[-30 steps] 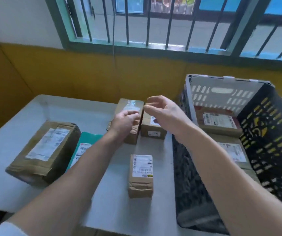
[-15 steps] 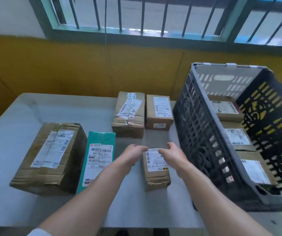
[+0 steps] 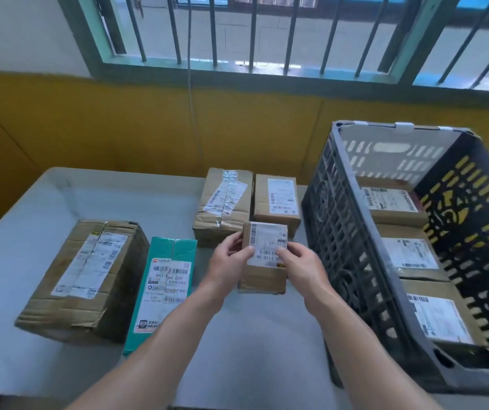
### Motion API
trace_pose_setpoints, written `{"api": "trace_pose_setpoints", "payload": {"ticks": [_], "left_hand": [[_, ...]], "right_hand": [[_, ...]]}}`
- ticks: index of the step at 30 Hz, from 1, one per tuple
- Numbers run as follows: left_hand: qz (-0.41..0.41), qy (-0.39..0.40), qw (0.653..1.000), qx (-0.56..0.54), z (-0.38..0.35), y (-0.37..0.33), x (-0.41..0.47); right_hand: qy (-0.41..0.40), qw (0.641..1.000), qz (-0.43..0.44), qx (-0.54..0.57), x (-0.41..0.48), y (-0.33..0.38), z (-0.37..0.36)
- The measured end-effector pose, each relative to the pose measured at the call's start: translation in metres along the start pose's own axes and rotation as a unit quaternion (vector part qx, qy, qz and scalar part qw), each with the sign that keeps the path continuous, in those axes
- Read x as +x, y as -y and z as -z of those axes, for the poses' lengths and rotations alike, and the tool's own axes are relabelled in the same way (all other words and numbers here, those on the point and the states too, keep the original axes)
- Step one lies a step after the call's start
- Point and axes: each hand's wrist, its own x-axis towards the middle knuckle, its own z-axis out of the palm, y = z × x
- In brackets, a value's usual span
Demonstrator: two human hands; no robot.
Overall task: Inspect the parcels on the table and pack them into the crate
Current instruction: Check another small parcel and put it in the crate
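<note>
A small brown parcel (image 3: 264,276) with a white barcode label is tilted up off the table, label facing me. My left hand (image 3: 230,261) grips its left edge, thumb on the label. My right hand (image 3: 302,264) grips its right edge. The dark slotted crate (image 3: 352,232) stands to the right and holds three labelled brown parcels (image 3: 391,202) in a row. On the grey table (image 3: 30,365) lie a large brown box (image 3: 89,276), a teal parcel (image 3: 163,279), a taped brown box (image 3: 222,202) and a smaller brown box (image 3: 277,199).
A yellow wall (image 3: 119,128) and a barred window (image 3: 252,34) rise behind the table. A thin cord (image 3: 193,99) hangs down the wall. The crate's near wall stands right beside my right forearm.
Both hands came back from the far boxes, took hold of the small parcel lying near the front, and have lifted and tilted it up off the table.
</note>
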Motion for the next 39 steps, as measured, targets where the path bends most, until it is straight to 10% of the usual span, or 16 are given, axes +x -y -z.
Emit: {"api": "trace_pose_setpoints", "payload": {"ticks": [21, 39], "left_hand": [[-0.186, 0.075, 0.966, -0.160, -0.007, -0.059, -0.027], [-0.218, 0.094, 0.959, -0.153, -0.005, -0.058, -0.037]], "right_hand": [[0.105, 0.940, 0.173, 0.273, -0.021, 0.049, 0.004], [0.128, 0.936, 0.213, 0.250, -0.028, 0.043, 0.009]]}}
